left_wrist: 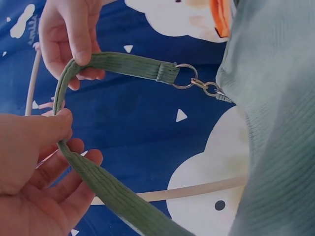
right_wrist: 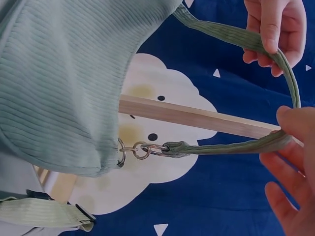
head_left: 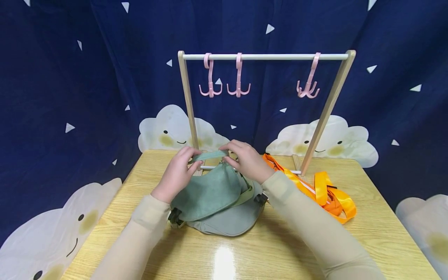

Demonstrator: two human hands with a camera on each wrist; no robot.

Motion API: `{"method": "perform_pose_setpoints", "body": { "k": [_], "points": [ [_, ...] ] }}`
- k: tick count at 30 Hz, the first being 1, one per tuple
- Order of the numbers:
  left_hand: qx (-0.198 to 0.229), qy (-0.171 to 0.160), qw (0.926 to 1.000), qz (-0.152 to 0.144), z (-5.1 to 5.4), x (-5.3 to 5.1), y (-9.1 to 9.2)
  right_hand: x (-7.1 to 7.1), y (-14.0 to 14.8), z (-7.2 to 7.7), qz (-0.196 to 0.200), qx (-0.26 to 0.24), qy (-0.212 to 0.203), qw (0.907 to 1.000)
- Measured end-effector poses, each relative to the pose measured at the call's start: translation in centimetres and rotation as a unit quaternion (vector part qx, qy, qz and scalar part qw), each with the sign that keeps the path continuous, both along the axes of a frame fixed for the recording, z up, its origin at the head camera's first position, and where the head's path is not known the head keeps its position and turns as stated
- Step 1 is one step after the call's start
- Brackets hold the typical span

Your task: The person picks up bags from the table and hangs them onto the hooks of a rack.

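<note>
A soft green corduroy bag (head_left: pixel 206 192) rests on the table. Its short strap (head_left: pixel 211 154) is raised in an arch, joined to the bag by a metal ring and chain link in the right wrist view. My left hand (head_left: pixel 180 171) pinches the strap on one side, thumb against fingers. On the other side my right hand (head_left: pixel 246 159) grips it between thumb and fingers. Both hands show again in the left wrist view, the left hand (left_wrist: pixel 44 167) below and the right hand (left_wrist: pixel 74 39) above. Under the green bag lies a grey piece (head_left: pixel 231 225), its kind unclear.
A wooden rack with a white bar (head_left: pixel 273 57) stands behind, bearing three pink hooks, among them a left hook (head_left: pixel 210 77) and a right hook (head_left: pixel 308 81). Orange straps and fabric (head_left: pixel 325 198) lie on the table (head_left: pixel 227 256) at right. A navy curtain (head_left: pixel 70 77) hangs behind.
</note>
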State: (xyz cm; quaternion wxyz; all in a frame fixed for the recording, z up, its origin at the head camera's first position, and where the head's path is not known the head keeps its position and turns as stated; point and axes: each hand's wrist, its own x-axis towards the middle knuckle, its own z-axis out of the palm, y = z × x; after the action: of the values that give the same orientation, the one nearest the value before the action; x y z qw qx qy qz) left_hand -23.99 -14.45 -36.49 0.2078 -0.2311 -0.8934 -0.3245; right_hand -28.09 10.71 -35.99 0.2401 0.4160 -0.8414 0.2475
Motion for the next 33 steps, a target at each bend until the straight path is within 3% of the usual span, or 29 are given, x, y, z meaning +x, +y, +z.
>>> {"method": "perform_pose_setpoints", "body": {
  "k": [10,20,28,33],
  "points": [
    [0.063,-0.016,0.9977,-0.021,1.7,-0.4,0.3,-0.4,0.5,1.3,0.003,-0.029,-0.018,0.9994],
    [0.068,-0.045,0.9963,-0.026,3.4,-1.0,0.5,-0.8,0.8,2.5,-0.009,-0.041,-0.041,0.9983],
    [0.070,-0.071,0.9946,-0.026,4.3,-1.3,0.5,-1.0,1.2,3.3,-0.015,-0.048,-0.042,0.9979],
    [0.077,-0.070,0.9942,-0.027,4.6,-1.7,0.6,-1.3,1.3,3.7,-0.007,-0.056,-0.036,0.9978]
  ]
}}
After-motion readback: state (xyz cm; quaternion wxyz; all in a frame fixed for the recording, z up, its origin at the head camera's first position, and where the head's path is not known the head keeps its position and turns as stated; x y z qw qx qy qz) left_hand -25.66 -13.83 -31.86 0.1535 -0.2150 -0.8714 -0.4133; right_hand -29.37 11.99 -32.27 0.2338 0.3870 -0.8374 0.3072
